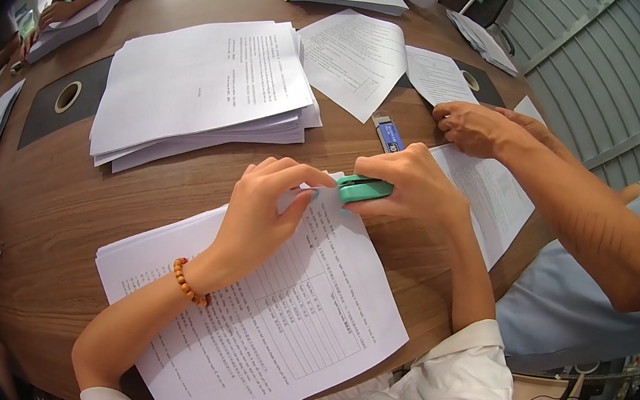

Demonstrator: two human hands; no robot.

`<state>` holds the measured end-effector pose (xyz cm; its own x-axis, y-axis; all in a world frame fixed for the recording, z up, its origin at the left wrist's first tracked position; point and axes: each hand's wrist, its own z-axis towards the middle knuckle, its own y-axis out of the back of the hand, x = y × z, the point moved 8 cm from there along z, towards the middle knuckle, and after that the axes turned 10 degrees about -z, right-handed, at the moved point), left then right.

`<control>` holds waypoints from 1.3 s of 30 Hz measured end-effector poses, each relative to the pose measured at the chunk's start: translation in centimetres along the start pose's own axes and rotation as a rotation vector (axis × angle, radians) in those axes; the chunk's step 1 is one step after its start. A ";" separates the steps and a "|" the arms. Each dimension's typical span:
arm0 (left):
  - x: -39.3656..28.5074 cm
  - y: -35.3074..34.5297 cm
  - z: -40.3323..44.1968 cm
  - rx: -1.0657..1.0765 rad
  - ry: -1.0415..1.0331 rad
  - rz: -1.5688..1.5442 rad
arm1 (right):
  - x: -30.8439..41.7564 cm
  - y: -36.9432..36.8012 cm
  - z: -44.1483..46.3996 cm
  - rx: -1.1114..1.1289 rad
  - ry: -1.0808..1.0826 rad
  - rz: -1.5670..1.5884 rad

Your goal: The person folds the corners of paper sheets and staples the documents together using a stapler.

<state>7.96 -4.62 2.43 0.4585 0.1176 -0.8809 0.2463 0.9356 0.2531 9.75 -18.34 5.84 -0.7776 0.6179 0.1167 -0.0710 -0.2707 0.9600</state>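
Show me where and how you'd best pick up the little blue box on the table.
I'd take the blue box by its two long sides, toward the far end, coming from above. It lies flat and is long and narrow, so closing across its width looks easiest. Its near end sits close to the person's right hand, which leaves less room there.

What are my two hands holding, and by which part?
Your right hand holds the green stapler by its rear end; your left hand pinches papers near their top corner.
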 end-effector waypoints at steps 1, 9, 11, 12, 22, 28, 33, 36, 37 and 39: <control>0.2 0.0 0.0 0.008 0.025 0.001 | -0.2 -0.3 0.0 0.047 -0.027 -0.009; 0.3 0.1 0.1 -0.009 0.031 -0.004 | -2.4 0.7 -1.2 0.012 -0.087 0.280; 0.2 0.1 0.0 0.000 0.017 0.007 | -5.0 0.7 -2.2 0.016 -0.283 0.350; 0.3 0.1 0.0 -0.016 0.032 -0.011 | -5.5 0.5 -2.4 0.015 -0.283 0.350; 0.2 1.2 0.3 0.080 0.174 0.048 | -8.0 -3.5 -2.6 -0.344 -0.430 0.041; 1.6 4.7 -0.8 0.549 0.614 0.126 | -7.8 -3.6 -2.7 -0.386 -0.366 -0.023; -3.4 13.7 0.7 0.119 0.167 0.310 | -7.7 -3.7 -2.8 -0.405 -0.332 -0.026; -8.2 24.6 3.5 -0.430 0.021 0.805 | -7.8 -3.8 -2.8 -0.410 -0.327 -0.041; -11.3 26.4 3.1 -0.745 -0.090 0.945 | -7.8 -3.9 -2.8 -0.408 -0.327 -0.040; -14.5 25.3 4.3 -0.751 -0.384 1.184 | -7.9 -3.8 -2.8 -0.407 -0.331 -0.036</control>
<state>11.22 15.91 23.28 0.2974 0.9473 -0.1190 -0.8720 0.3202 0.3703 14.43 -24.20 0.53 -0.5357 0.8146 0.2225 -0.3828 -0.4691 0.7959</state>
